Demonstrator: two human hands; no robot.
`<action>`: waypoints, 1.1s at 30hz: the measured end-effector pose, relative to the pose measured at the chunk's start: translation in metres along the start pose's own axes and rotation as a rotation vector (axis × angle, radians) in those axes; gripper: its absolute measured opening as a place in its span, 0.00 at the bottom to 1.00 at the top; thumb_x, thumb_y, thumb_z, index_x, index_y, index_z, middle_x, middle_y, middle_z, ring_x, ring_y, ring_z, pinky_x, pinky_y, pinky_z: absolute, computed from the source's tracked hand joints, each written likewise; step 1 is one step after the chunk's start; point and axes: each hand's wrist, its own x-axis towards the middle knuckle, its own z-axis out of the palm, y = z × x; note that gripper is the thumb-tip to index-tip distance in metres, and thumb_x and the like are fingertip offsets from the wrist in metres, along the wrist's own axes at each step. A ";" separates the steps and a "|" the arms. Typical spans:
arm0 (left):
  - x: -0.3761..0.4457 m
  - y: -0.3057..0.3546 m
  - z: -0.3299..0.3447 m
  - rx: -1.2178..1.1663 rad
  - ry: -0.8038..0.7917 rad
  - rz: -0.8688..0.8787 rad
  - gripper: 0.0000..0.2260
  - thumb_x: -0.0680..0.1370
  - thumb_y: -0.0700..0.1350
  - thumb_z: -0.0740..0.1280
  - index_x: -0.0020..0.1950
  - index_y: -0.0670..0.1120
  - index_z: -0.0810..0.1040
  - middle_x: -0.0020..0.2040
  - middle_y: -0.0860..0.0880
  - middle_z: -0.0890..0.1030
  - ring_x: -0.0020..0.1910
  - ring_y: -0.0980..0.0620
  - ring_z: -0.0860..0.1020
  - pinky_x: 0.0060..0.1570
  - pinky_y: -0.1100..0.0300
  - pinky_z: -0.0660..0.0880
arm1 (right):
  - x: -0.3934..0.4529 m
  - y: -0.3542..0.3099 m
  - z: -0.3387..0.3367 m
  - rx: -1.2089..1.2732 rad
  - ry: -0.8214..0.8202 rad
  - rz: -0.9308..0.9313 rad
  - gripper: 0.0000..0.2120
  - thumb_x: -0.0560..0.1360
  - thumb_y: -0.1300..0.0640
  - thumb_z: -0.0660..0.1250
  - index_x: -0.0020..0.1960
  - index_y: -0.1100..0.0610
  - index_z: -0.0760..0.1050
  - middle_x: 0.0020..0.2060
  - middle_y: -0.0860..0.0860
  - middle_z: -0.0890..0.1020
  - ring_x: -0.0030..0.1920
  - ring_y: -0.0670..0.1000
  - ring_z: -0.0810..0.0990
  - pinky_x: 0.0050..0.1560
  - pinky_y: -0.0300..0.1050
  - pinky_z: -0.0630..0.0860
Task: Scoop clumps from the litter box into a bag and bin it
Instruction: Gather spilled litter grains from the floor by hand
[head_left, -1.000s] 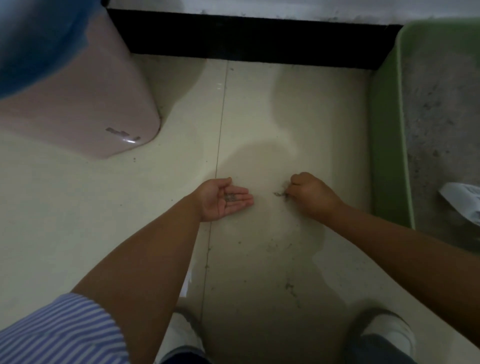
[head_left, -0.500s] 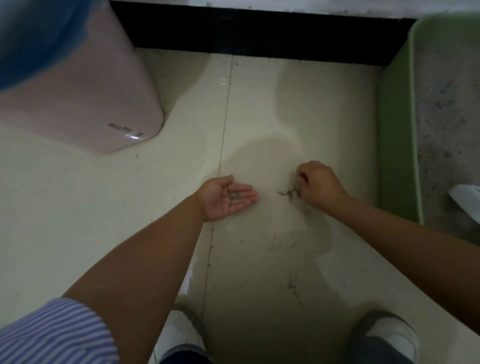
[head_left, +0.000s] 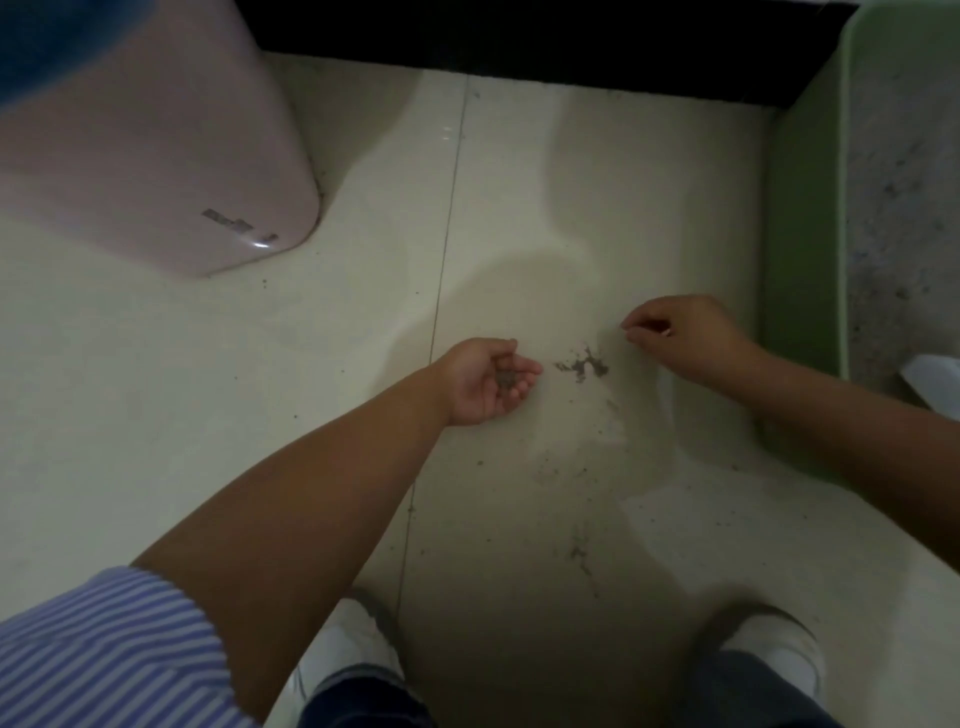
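The left hand (head_left: 491, 382) lies cupped as a tray for litter grains (head_left: 505, 378) — the right hand's (head_left: 680, 332) narrow grip seemingly pinches strays off the floor (head_left: 519, 208).

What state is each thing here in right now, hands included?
Left hand: palm up, cupped, carrying a few grey litter grains.
Right hand: raised just above the floor, fingertips pinched together; whether they hold a grain is too small to tell.
Spilled litter: small scattered patch on the floor between the hands.
Litter box: green, open-topped, filled with grey litter.
Pink bin: standing on the floor, far left.
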 end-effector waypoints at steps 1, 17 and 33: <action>-0.001 0.001 -0.001 -0.018 0.008 0.015 0.27 0.82 0.45 0.53 0.28 0.38 0.78 0.20 0.48 0.74 0.16 0.56 0.71 0.17 0.73 0.66 | -0.002 -0.002 0.008 -0.079 -0.004 -0.077 0.10 0.75 0.66 0.62 0.52 0.67 0.80 0.50 0.63 0.82 0.51 0.60 0.80 0.53 0.47 0.72; -0.007 0.011 -0.011 -0.263 -0.159 0.065 0.31 0.82 0.46 0.50 0.23 0.39 0.76 0.20 0.49 0.72 0.13 0.60 0.66 0.10 0.71 0.59 | -0.005 0.010 0.039 -0.544 -0.106 -0.615 0.15 0.80 0.60 0.53 0.57 0.66 0.74 0.54 0.61 0.76 0.55 0.59 0.75 0.57 0.45 0.70; -0.009 -0.003 -0.004 0.159 0.021 0.029 0.19 0.82 0.45 0.53 0.40 0.36 0.75 0.25 0.45 0.81 0.25 0.52 0.81 0.25 0.66 0.77 | -0.008 0.006 0.051 -0.308 -0.057 -0.299 0.06 0.66 0.69 0.66 0.38 0.70 0.81 0.35 0.64 0.80 0.35 0.61 0.81 0.33 0.46 0.79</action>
